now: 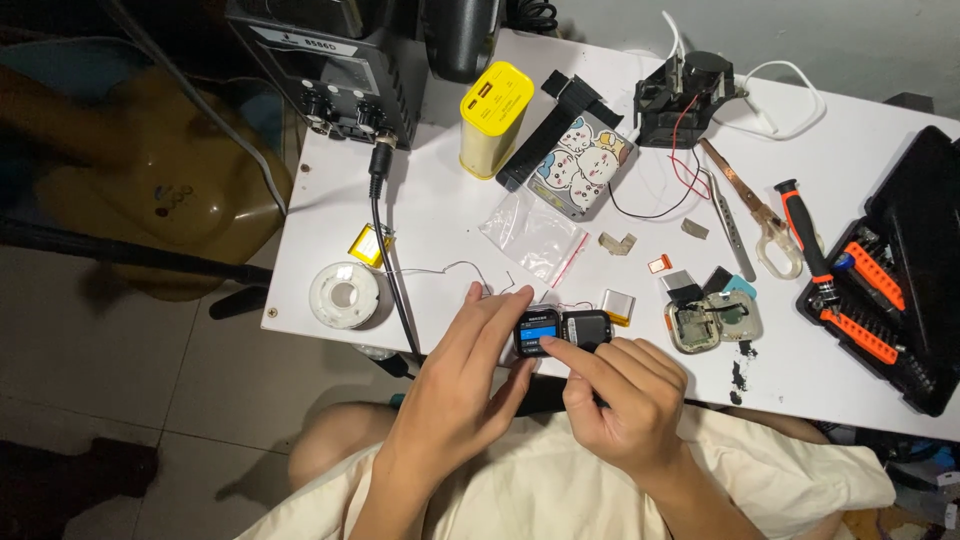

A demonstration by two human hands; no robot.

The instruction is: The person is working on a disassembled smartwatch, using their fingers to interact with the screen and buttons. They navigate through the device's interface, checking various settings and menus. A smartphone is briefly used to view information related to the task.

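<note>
Both hands meet at the table's near edge. Left hand point(455, 385) pinches the small lit-screen device point(538, 330) between thumb and fingers. Right hand point(625, 395) is curled, forefinger extended onto the screen. Device's long axis runs left-right, directly ahead of both fingertips.

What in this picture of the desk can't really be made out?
- Head view: the small black device is partly covered by the left hand and right hand; its lit screen is too small to read.
- The black tool case is cut off by the right edge.
- The black box with knobs runs past the top edge.
</note>
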